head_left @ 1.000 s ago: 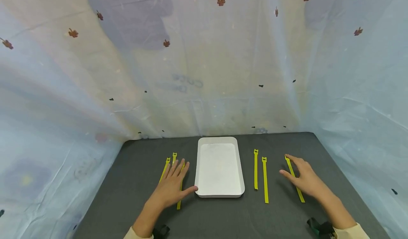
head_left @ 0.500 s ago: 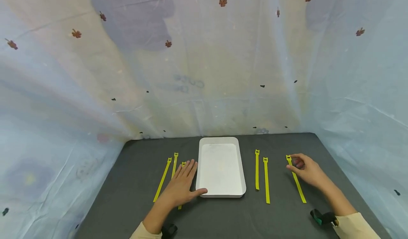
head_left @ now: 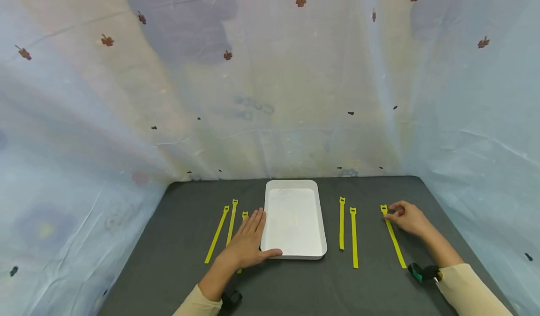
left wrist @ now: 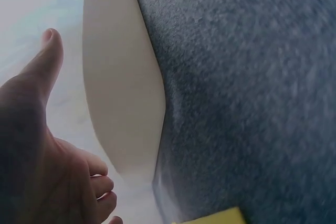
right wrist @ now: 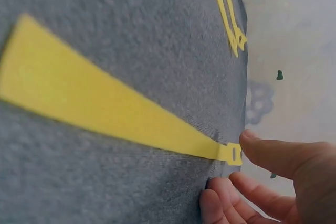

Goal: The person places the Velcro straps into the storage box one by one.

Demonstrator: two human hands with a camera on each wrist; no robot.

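Note:
The white tray (head_left: 295,222) lies on a dark grey cloth. My left hand (head_left: 246,246) is flat along its left side, fingers straight, with the thumb over the near corner; the left wrist view shows the tray's wall (left wrist: 121,87) beside the hand. At the right, a yellow hook-and-loop cable tie (head_left: 395,241) lies flat. My right hand (head_left: 408,218) is at its slotted head (right wrist: 233,153), with thumb (right wrist: 273,153) and bent fingers apart on either side. Contact is unclear. Yellow ties lie left of the tray, one (head_left: 245,215) partly hidden by my left hand.
Two more yellow cable ties, one nearer the tray (head_left: 342,227) and one beside it (head_left: 354,241), lie between the tray and my right hand. A patterned pale curtain (head_left: 270,95) stands behind the table and at both sides.
My left hand has moved right, from over the left ties to the tray's side. My right hand's fingers have bent in toward the head of the far right tie.

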